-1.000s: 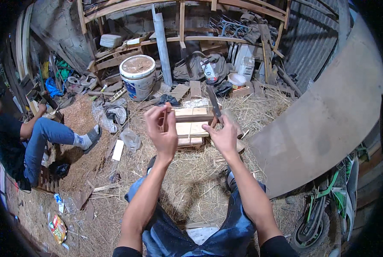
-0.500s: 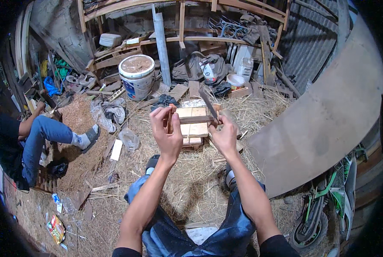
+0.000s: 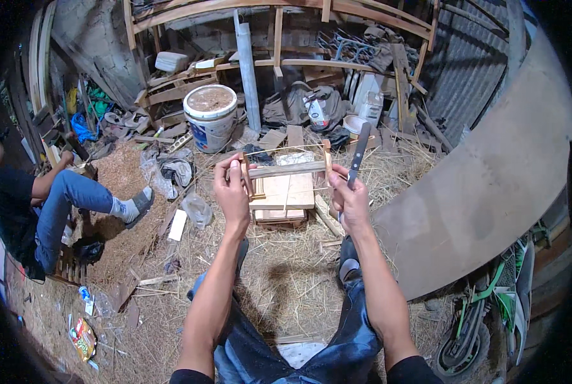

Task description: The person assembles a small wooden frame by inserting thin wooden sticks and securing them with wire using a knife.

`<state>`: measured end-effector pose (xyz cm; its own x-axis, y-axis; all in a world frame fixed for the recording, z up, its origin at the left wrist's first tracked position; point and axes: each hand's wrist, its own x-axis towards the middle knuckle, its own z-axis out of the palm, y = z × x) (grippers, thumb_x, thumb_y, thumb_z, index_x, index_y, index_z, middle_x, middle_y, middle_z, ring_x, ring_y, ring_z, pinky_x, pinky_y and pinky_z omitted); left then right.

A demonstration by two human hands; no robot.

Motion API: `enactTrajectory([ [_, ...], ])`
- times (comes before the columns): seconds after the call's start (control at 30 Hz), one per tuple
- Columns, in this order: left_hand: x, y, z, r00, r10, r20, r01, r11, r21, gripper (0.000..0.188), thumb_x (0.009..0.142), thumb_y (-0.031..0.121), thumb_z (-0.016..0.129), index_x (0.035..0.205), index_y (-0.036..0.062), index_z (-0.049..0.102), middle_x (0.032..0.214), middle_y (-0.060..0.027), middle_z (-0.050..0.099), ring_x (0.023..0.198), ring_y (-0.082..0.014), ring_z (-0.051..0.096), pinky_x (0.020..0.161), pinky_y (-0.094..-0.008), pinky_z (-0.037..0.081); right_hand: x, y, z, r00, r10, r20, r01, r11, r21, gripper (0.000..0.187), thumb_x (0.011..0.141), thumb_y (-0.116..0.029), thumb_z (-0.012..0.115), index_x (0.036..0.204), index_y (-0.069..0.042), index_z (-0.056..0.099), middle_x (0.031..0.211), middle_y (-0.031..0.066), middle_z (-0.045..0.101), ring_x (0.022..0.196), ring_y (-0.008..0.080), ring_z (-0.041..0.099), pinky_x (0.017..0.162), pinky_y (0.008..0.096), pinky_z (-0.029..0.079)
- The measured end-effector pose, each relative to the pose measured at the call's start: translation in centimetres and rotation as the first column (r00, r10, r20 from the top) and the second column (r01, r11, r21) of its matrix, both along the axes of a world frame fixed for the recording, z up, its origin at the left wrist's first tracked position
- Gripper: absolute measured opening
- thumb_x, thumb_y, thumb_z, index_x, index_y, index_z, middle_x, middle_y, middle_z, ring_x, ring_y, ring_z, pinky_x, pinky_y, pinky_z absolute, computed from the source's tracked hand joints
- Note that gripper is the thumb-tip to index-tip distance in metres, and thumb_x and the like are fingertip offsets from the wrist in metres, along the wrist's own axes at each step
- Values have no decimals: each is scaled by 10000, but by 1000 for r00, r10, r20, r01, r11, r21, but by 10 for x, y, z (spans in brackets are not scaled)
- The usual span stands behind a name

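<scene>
Both my hands hold up a small H-shaped wooden frame (image 3: 286, 170), with two upright end pieces, a middle crossbar and thin strands along its top and bottom. My left hand (image 3: 233, 195) pinches the left end piece between thumb and fingers. My right hand (image 3: 351, 203) grips a knife (image 3: 358, 152) with a dark riveted handle pointing up and away; a bit of its blade shows below the fist. The right fingers also touch the frame's right end piece. Beneath the frame, a pale wooden board (image 3: 279, 198) lies on top of a low wooden block.
Straw and shavings cover the ground. Behind stand a white bucket (image 3: 210, 118), a grey pipe (image 3: 247, 77) and scrap wood. At right lean a large brown sheet (image 3: 471, 185) and a green-and-white motorbike (image 3: 484, 307). Another person (image 3: 75, 198) sits at left, beside a sawdust heap.
The frame has turned so its two end pieces and strands show plainly. My right hand has shifted right and turned, and the knife now points up to the right instead of up to the left.
</scene>
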<state>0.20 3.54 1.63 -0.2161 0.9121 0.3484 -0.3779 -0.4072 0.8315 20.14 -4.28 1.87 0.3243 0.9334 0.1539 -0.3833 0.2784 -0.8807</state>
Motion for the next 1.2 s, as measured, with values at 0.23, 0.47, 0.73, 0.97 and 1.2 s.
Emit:
enactTrajectory([
  [0.23,-10,11,-20,934,-175,-312,93,961,-259,184,920,181,505,892,20,589,833,-55,608,787,-125,575,709,-275,457,20,17,-9,864,-332,379,311,943,116,275,839,-167,647,1034,26,640,765,14,628,571,26,475,505,180,365],
  [0.47,1,-2,-18,590,-343,-731,353,924,-149,256,926,179,514,1099,17,612,948,-81,659,894,-128,606,771,-269,474,26,12,-2,717,-117,687,169,986,-8,246,825,-179,667,976,14,674,769,23,646,669,45,521,590,204,412],
  [0.73,8,-10,-11,526,-775,-350,650,632,-422,282,948,176,476,1179,16,509,1092,-121,605,924,-200,631,720,-293,533,21,13,0,758,-100,644,138,990,-9,232,834,-171,656,960,23,668,761,1,639,657,41,523,606,202,419],
  [0.97,2,-14,0,425,-902,-71,790,408,-458,369,912,201,539,1239,45,462,1161,-139,565,1000,-228,601,813,-316,510,23,9,6,902,-44,429,57,998,-17,198,844,-174,646,954,-11,670,657,-54,569,546,-2,425,490,181,325],
  [1.2,26,-27,-22,-20,-955,297,971,-89,-220,850,822,650,436,1418,81,225,1390,-244,323,1263,-334,386,1012,-473,349,25,7,4,971,61,233,-56,998,-28,211,865,-218,625,952,-31,666,554,-102,439,433,-10,301,398,185,198],
])
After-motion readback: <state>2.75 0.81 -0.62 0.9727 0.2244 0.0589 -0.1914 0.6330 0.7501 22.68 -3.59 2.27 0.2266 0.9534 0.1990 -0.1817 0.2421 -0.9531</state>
